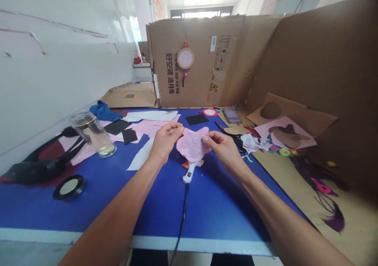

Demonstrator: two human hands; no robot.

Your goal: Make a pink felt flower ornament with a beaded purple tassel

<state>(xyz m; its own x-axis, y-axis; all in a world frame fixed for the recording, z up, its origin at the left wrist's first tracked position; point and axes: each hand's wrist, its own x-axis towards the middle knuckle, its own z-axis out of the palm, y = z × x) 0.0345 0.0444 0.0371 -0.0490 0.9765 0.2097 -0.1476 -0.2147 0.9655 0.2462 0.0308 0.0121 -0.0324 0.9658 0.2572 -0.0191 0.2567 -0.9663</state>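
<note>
Reaching over the table [218,215], blue between my forearms [132,199] to its front edge [206,244], I have left hand [165,141] and right hand [224,148] pinched nearly closed on opposite edges of the pink cutout [192,146], partly hiding the glue gun [189,174].

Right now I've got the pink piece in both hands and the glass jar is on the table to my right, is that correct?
Not quite. The head view shows the glass jar on the table to your left, not your right. The rest holds: your left hand and right hand both hold the pink piece.
</note>
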